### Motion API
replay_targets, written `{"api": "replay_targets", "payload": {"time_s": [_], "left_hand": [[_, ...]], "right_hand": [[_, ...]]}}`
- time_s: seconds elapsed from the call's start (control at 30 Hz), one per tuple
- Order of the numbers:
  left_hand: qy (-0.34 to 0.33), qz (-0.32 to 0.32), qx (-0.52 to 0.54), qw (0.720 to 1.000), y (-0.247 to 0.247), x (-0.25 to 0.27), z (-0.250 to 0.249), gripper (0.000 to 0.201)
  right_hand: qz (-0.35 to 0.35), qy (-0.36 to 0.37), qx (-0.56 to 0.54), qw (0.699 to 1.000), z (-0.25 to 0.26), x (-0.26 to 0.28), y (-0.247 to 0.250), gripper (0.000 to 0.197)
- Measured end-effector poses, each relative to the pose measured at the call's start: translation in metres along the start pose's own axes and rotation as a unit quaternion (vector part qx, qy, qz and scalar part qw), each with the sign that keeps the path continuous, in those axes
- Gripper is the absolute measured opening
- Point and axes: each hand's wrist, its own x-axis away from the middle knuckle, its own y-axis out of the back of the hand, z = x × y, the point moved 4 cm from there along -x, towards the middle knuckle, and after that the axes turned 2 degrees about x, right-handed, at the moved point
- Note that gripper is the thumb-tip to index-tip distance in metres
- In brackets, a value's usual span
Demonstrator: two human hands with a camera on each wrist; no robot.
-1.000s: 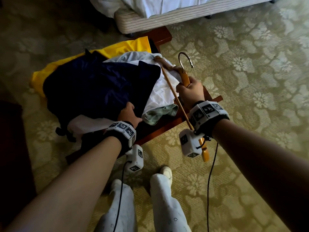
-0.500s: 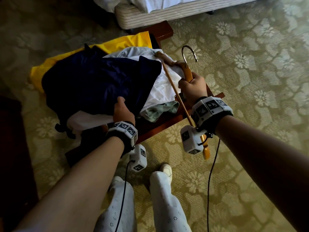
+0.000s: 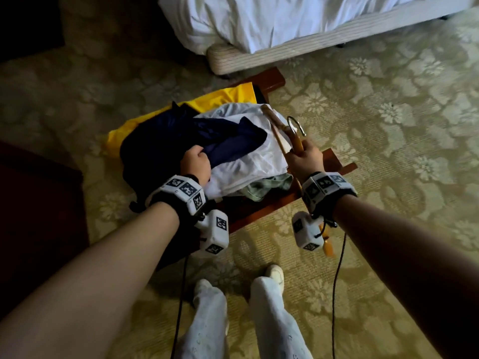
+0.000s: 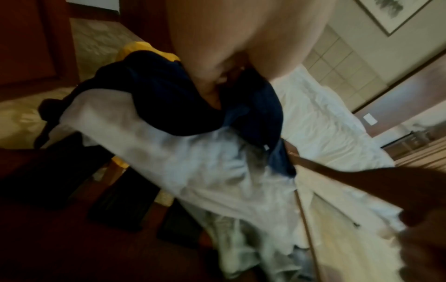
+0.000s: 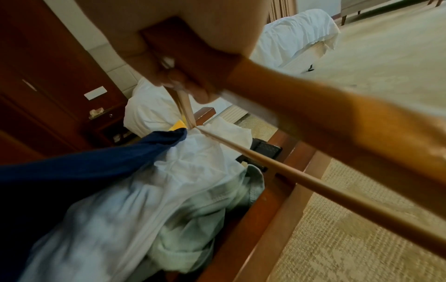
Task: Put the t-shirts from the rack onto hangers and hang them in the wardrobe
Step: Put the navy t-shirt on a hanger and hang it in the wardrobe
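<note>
- Since a second ago, my left hand (image 3: pixel 195 164) has gone from lying flat on the navy t-shirt (image 3: pixel 220 141) to bunching its near edge, pulling the cloth off the white t-shirt (image 3: pixel 259 161) beneath.
- Left fingers: curled tight round a fold of navy fabric.
- Navy t-shirt: dark, crumpled, topmost on the pile, which lies on the wooden rack (image 3: pixel 269 81); a yellow garment (image 3: pixel 220 98) lies at the far-left side, a pale green one (image 3: pixel 269 187) at the near edge.
- Right hand (image 3: pixel 305 159): closed round the neck of a wooden hanger (image 3: pixel 298 143), metal hook upward, right of the pile.
- Bed (image 3: pixel 285 24): far side, on patterned carpet (image 3: pixel 388 125).
</note>
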Motion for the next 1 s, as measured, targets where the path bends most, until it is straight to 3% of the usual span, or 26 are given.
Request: {"api": "replay_targets", "payload": {"time_s": [0.1, 0.23, 0.33, 0.4, 0.47, 0.53, 0.63, 1.0], "left_hand": [[0.009, -0.014, 0.049, 0.999, 0.032, 0.006, -0.031, 0.019], [0.066, -0.042, 0.102, 0.992, 0.081, 0.006, -0.053, 0.033], [0.088, -0.065, 0.114, 0.988, 0.125, 0.006, -0.069, 0.036], [0.076, -0.07, 0.121, 0.987, 0.154, 0.006, -0.086, 0.037], [0.053, -0.077, 0.153, 0.984, 0.185, 0.018, -0.12, 0.032], [0.015, -0.076, 0.175, 0.982, 0.214, 0.037, -0.164, 0.025], [-0.058, -0.066, 0.215, 0.973, 0.255, 0.065, -0.231, 0.035], [-0.262, -0.04, 0.303, 0.916, 0.402, 0.171, -0.422, 0.032]], "right_hand": [[0.006, -0.005, -0.007, 1.0, 0.012, 0.015, 0.005, 0.014], [0.032, 0.021, -0.004, 0.999, 0.052, 0.029, 0.016, 0.02], [0.05, 0.055, -0.02, 0.997, 0.097, 0.047, 0.026, 0.008], [0.069, 0.08, -0.045, 0.993, 0.125, 0.05, 0.029, 0.022], [0.087, 0.11, -0.046, 0.989, 0.161, 0.058, 0.035, 0.031], [0.107, 0.147, -0.03, 0.983, 0.204, 0.073, 0.045, 0.026], [0.108, 0.193, -0.024, 0.975, 0.262, 0.094, 0.065, 0.019], [0.145, 0.339, -0.031, 0.929, 0.427, 0.165, 0.144, 0.035]]}}
